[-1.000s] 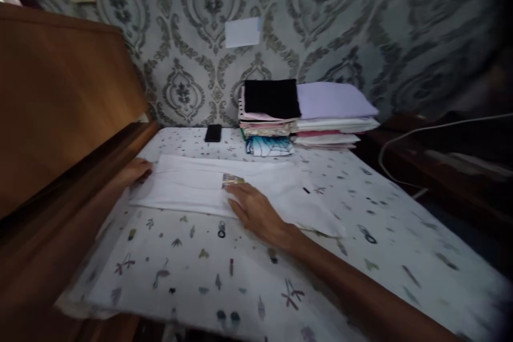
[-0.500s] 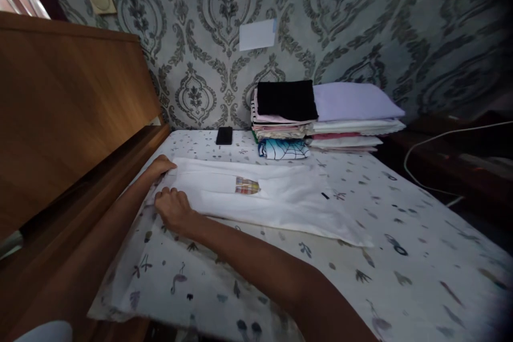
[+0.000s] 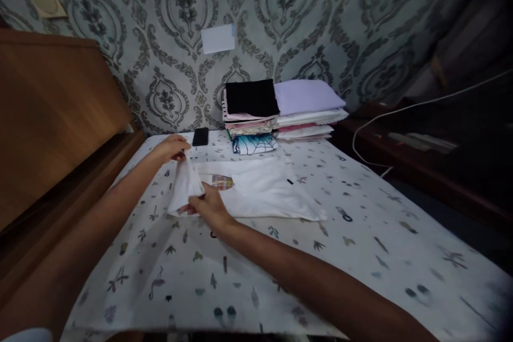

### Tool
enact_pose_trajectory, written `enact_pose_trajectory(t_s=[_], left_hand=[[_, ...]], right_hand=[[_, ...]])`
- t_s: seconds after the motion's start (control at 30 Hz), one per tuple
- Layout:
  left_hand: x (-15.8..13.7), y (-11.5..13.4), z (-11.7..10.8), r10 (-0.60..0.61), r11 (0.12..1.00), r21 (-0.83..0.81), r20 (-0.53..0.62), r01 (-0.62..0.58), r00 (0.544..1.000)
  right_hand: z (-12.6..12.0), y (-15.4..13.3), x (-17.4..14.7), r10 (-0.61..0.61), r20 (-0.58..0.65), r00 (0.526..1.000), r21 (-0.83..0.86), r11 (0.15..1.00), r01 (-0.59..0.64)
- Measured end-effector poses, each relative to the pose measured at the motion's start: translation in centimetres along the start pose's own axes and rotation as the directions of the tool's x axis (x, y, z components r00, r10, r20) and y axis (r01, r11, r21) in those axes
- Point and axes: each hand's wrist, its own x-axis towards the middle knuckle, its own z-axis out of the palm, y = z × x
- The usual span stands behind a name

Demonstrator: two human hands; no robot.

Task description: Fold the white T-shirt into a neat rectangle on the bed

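A white shirt [image 3: 256,195] is laid flat on the bed [image 3: 360,256], just in front of the stack of folded clothes [image 3: 276,115]. Its end farthest from that stack is lifted, pinched by fingers of the left hand [image 3: 172,148] and right hand [image 3: 208,207]. The fabric is judged light, limp and non-slippery; corner holds suit it best.

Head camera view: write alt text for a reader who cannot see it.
Both hands lift one end of a white garment off a patterned bedsheet, the left hand pinching the far corner and the right hand the near one. Behind it lie a dark phone and stacks of folded clothes against a damask-papered wall.
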Motion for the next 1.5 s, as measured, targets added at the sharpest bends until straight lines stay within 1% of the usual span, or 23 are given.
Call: enact_pose_trajectory(t_s=[0.07, 0.17, 0.23, 0.3, 0.33, 0.4, 0.5, 0.6, 0.67, 0.7, 0.73, 0.8, 0.83, 0.87, 0.9, 0.97, 1.03, 1.1, 1.17, 1.23, 1.3, 1.4, 1.5], left_hand=[[0.1, 1.0, 4.1, 0.018, 1.0, 0.002, 0.053, -0.018, 0.998], [-0.2, 0.9, 9.9, 0.003, 0.999, 0.031, 0.115, -0.007, 0.993], [-0.4, 0.3, 12.5, -0.011, 0.999, 0.051, 0.139, 0.004, 0.99], [-0.7, -0.1, 13.6, -0.007, 0.999, 0.054, 0.15, -0.001, 0.989], [-0.8, -0.2, 13.6, 0.004, 0.999, 0.05, 0.152, -0.012, 0.988], [-1.1, -0.2, 12.8, 0.043, 0.998, 0.039, 0.159, -0.05, 0.986], [-2.0, -0.2, 10.5, 0.126, 0.99, 0.038, 0.154, -0.134, 0.98], [-4.2, -1.2, 7.8, 0.203, 0.975, 0.061, 0.136, -0.213, 0.97], [-6.7, -2.7, 6.1, 0.28, 0.946, 0.12, 0.164, -0.301, 0.946], [-8.0, -3.5, 5.4, 0.343, 0.907, 0.181, 0.201, -0.379, 0.918], [-9.5, -4.4, 4.9, 0.41, 0.845, 0.258, 0.25, -0.469, 0.877], [-12.1, -6.1, 4.5, 0.503, 0.668, 0.432, 0.339, -0.607, 0.795], [-13.1, -6.8, 4.7, 0.52, 0.587, 0.518, 0.348, -0.622, 0.78], [-13.9, -7.4, 5.0, 0.523, 0.539, 0.593, 0.322, -0.598, 0.79], [-14.3, -7.9, 5.4, 0.523, 0.511, 0.658, 0.272, -0.553, 0.808], [-14.6, -8.5, 6.3, 0.524, 0.494, 0.747, 0.153, -0.445, 0.838], [-14.5, -8.8, 6.7, 0.514, 0.486, 0.799, 0.067, -0.354, 0.855], [-14.4, -9.2, 6.4, 0.489, 0.471, 0.838, 0.014, -0.277, 0.872], [-14.7, -9.7, 5.6, 0.45, 0.474, 0.849, -0.008, -0.231, 0.893], [-15.2, -10.5, 4.6, 0.417, 0.503, 0.834, -0.004, -0.226, 0.909], [-15.7, -11.4, 4.0, 0.419, 0.523, 0.814, 0.013, -0.253, 0.908], [-16.2, -12.4, 3.7, 0.484, 0.528, 0.783, 0.042, -0.33, 0.874], [-16.3, -13.0, 3.8, 0.567, 0.504, 0.762, 0.064, -0.407, 0.821]], right_hand=[[-2.5, 0.4, -1.9, 0.076, -0.06, 0.995, 0.165, 0.984, -0.065], [-5.3, 0.5, -4.2, 0.166, -0.074, 0.983, 0.29, 0.947, -0.138], [-6.5, 0.2, -5.0, 0.222, -0.046, 0.974, 0.348, 0.918, -0.192], [-7.0, -0.2, -5.1, 0.262, -0.023, 0.965, 0.389, 0.891, -0.233], [-7.2, -0.3, -5.0, 0.278, -0.016, 0.96, 0.398, 0.883, -0.249], [-7.3, -0.3, -4.6, 0.301, -0.011, 0.954, 0.399, 0.876, -0.272], [-7.4, -0.2, -4.3, 0.313, -0.012, 0.95, 0.394, 0.874, -0.284], [-7.7, -0.1, -4.3, 0.293, -0.012, 0.956, 0.398, 0.878, -0.264], [-8.0, -0.2, -4.3, 0.288, -0.02, 0.957, 0.404, 0.878, -0.256], [-8.0, -0.2, -4.2, 0.287, -0.023, 0.958, 0.41, 0.876, -0.253], [-8.1, -0.2, -4.1, 0.287, -0.025, 0.958, 0.417, 0.873, -0.251], [-7.9, -0.4, -3.9, 0.295, -0.034, 0.955, 0.441, 0.862, -0.251], [-7.8, -0.5, -3.8, 0.3, -0.039, 0.953, 0.458, 0.853, -0.25], [-7.6, -0.6, -3.7, 0.308, -0.046, 0.95, 0.475, 0.844, -0.251], [-7.5, -0.8, -3.6, 0.315, -0.049, 0.948, 0.489, 0.835, -0.252], [-7.3, -1.2, -3.5, 0.324, -0.053, 0.945, 0.509, 0.823, -0.253], [-7.3, -1.4, -3.5, 0.325, -0.053, 0.944, 0.51, 0.822, -0.254], [-7.6, -1.4, -3.6, 0.334, -0.061, 0.941, 0.488, 0.832, -0.264], [-8.0, -1.1, -3.7, 0.342, -0.065, 0.938, 0.439, 0.854, -0.281], [-8.5, -0.7, -3.7, 0.348, -0.069, 0.935, 0.372, 0.879, -0.299], [-8.9, -0.5, -3.7, 0.343, -0.08, 0.936, 0.307, 0.902, -0.304], [-9.2, -0.6, -3.6, 0.292, -0.122, 0.949, 0.195, 0.944, -0.265], [-9.2, -0.8, -3.3, 0.199, -0.149, 0.969, 0.064, 0.979, -0.192]])
